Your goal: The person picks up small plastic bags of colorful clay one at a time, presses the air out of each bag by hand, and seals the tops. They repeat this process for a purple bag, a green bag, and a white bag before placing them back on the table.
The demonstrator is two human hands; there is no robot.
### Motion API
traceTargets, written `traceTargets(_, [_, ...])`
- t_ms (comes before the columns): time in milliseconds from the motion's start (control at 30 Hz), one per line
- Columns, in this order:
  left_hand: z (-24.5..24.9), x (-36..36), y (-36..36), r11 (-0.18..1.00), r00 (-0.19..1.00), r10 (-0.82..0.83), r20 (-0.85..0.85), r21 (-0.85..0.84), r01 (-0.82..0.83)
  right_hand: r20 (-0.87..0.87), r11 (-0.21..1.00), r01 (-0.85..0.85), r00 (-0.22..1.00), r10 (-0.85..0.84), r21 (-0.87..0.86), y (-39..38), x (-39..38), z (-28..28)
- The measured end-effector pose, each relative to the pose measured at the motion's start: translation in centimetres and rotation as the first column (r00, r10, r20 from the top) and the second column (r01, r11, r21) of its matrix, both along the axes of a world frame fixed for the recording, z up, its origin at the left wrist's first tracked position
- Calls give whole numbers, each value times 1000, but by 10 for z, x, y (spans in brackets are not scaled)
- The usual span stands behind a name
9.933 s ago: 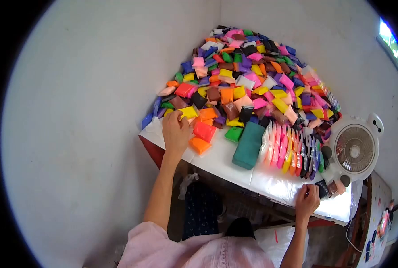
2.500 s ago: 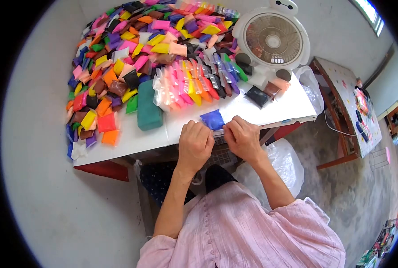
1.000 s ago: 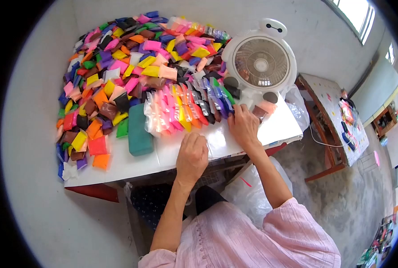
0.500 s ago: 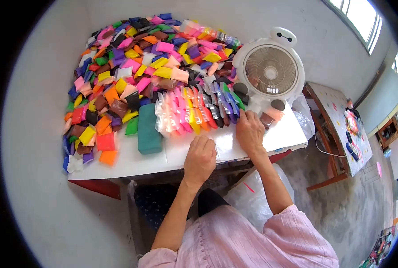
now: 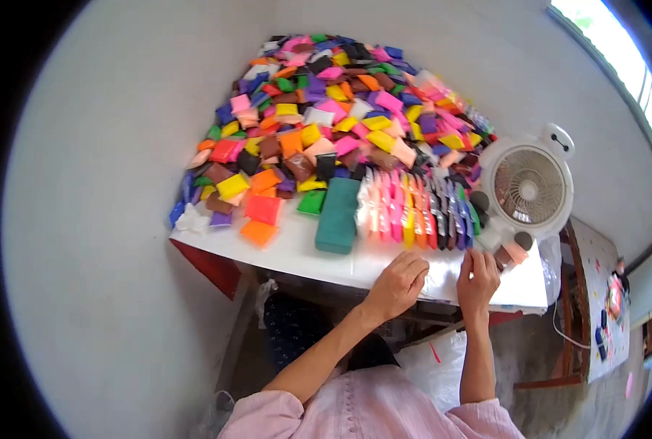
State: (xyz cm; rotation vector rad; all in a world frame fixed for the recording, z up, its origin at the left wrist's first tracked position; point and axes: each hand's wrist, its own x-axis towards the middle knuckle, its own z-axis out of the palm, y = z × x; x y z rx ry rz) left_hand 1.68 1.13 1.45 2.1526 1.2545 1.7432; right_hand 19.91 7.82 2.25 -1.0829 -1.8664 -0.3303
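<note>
My left hand is closed at the table's front edge, its fingertips pinched together. My right hand is also curled into a pinch, just below the right end of a row of packets. Whatever the fingers hold, if anything, is too small or too clear to make out. Behind both hands stands the row of small plastic-wrapped packets, running from pale pink through yellow, orange, red and black to blue and green. A dark green block touches or nearly touches the row's left end.
A large heap of coloured packets covers the back and left of the white table. To the right stands a white fan, with a brown and a peach packet near its base. A second table is farther right.
The view has swung left, so the table appears farther right. My right hand has come away from the row's right end to in front of it, nearer my left hand.
</note>
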Motion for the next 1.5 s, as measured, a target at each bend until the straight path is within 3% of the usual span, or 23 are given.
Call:
traceTargets(67, [7, -12, -7, 1000, 998, -10, 59, -17, 11, -53, 996, -83, 995, 81, -31, -10, -6, -8])
traceTargets(167, [21, -46, -18, 990, 993, 112, 41, 77, -115, -31, 991, -125, 992, 123, -58, -15, -9, -20])
traceTargets(300, [39, -127, -23, 916, 922, 385, 41, 101, -387, -27, 994, -89, 996, 87, -68, -15, -12, -19])
traceTargets(433, [62, -217, -27, 774, 746, 634, 204, -170, -610, -36, 995, -87, 996, 86, -51, -16, -14, -18])
traceTargets(500, [56, -276, -13, 634, 633, 772, 60, -12, -773, -49, 994, -84, 996, 81, -65, -17, -16, -17])
traceTargets(567, [60, -330, 1, 540, 536, 840, -82, 41, -840, -57, 993, -72, 996, 67, -91, -18, -17, -17])
traceTargets(667, [73, -381, 22, 399, 390, 914, -115, 61, -915, -56, 995, -63, 997, 58, -82, -15, -15, -21])
traceTargets(767, [90, -397, 38, 268, 263, 941, -214, -9, -963, -50, 997, -68, 997, 66, -47, -15, -16, -19])
traceTargets(867, [103, -403, 51, 104, 172, 910, -377, -195, -975, -78, 995, -62, 995, 56, -84, -18, -17, -17])
traceTargets(967, [103, -404, 60, 110, 175, 905, -388, -185, -977, -82, 995, -47, 996, 40, -84, -17, -18, -19])
traceTargets(1367, [108, -423, 84, 63, 90, 980, -180, -154, -986, -69, 998, -1, 998, -3, -69, -17, -20, -20])
traceTargets(1467, [128, -389, 50, 140, 140, 990, -28, 9, -990, -62, 999, 8, 998, -10, -37, -17, -20, -20])
traceTargets(1500, [131, -374, 37, 347, 343, 936, 80, -46, -937, -65, 999, 6, 998, -9, -44, -17, -21, -21])
